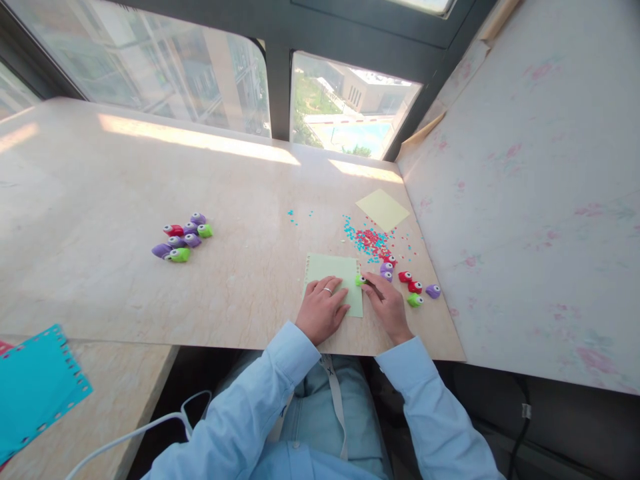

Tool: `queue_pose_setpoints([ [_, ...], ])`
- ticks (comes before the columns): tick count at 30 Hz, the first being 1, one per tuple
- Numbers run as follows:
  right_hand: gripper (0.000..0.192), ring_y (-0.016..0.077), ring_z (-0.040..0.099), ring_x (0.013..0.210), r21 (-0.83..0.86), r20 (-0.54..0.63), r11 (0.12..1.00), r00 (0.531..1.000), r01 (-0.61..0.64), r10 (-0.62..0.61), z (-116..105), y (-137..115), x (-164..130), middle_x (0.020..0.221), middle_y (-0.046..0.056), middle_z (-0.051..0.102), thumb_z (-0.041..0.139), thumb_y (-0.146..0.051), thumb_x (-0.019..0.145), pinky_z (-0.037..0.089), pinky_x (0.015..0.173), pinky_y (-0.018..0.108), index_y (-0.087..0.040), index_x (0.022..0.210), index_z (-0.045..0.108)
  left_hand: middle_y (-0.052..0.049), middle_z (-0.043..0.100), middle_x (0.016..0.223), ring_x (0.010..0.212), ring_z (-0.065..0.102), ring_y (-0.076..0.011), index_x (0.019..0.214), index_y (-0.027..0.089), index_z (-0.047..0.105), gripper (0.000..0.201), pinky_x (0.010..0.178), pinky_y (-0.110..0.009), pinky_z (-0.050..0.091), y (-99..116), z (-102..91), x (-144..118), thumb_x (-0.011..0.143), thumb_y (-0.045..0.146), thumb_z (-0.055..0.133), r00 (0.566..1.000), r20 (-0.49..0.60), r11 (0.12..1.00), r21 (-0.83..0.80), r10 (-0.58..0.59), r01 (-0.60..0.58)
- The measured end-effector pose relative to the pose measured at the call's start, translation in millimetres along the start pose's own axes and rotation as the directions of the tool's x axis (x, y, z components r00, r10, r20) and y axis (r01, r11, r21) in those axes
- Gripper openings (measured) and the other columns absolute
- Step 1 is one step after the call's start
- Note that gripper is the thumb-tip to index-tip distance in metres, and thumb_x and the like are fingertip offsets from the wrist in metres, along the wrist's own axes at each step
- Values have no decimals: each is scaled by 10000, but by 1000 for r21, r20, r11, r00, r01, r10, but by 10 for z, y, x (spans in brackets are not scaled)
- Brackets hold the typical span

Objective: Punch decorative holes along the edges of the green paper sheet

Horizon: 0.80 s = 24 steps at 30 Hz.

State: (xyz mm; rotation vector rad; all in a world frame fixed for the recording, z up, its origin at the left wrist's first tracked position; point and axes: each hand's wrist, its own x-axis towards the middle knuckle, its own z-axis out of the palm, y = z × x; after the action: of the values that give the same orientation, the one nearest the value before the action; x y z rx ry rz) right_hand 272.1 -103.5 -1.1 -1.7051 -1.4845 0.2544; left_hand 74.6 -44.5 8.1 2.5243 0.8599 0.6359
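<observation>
A pale green sheet of paper (333, 267) with small notches punched along its side edges lies on the table in front of me. My left hand (323, 310), with a ring on one finger, rests on the sheet with its fingers stretched out. At the sheet's right edge, my right hand (387, 307) pinches a small green paper punch (361, 280) with an eye-like spot on it. Near that hand are purple punches (387, 272), red punches (415, 287), another green punch (415, 301) and a lone purple punch (433, 291).
Red and blue punched paper bits (370, 241) are scattered beyond my right hand, beside a pale yellow sheet (383, 210). Several more punches (191, 239) form a group on the left. Blue notched sheets (43, 387) lie at lower left. A wall (530, 220) bounds the right side.
</observation>
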Motion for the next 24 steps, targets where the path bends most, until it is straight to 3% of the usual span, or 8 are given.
queue_pose_setpoints([
  [5, 292, 240, 678, 1073, 1, 9, 1000, 1000, -4, 4, -14, -38, -9, 1168, 82, 720, 558, -354, 940, 536, 981, 447, -227, 1158, 705, -121, 583, 1355, 1312, 476, -294, 1158, 215, 637, 262, 1019, -485, 372, -3, 1, 38, 911, 299, 607, 1000, 11, 1000, 7, -7, 7],
  [14, 342, 253, 693, 1061, 81, 9, 988, 991, -131, 130, -15, -76, -70, 1168, 100, 719, 626, -378, 908, 550, 973, 448, -208, 1200, 676, -131, 592, 1346, 1326, 480, -286, 1163, 202, 627, 261, 1010, -483, 380, -42, -15, 51, 922, 297, 592, 1000, 22, 1000, -22, 19, -19],
  [24, 311, 244, 691, 1070, 25, 0, 992, 993, -121, 121, -37, -146, -101, 1174, 76, 718, 629, -331, 918, 558, 970, 430, -234, 1211, 668, -121, 598, 1350, 1334, 476, -291, 1152, 198, 619, 238, 1003, -478, 387, -45, -53, 41, 939, 291, 566, 999, 23, 999, -24, 26, -25],
])
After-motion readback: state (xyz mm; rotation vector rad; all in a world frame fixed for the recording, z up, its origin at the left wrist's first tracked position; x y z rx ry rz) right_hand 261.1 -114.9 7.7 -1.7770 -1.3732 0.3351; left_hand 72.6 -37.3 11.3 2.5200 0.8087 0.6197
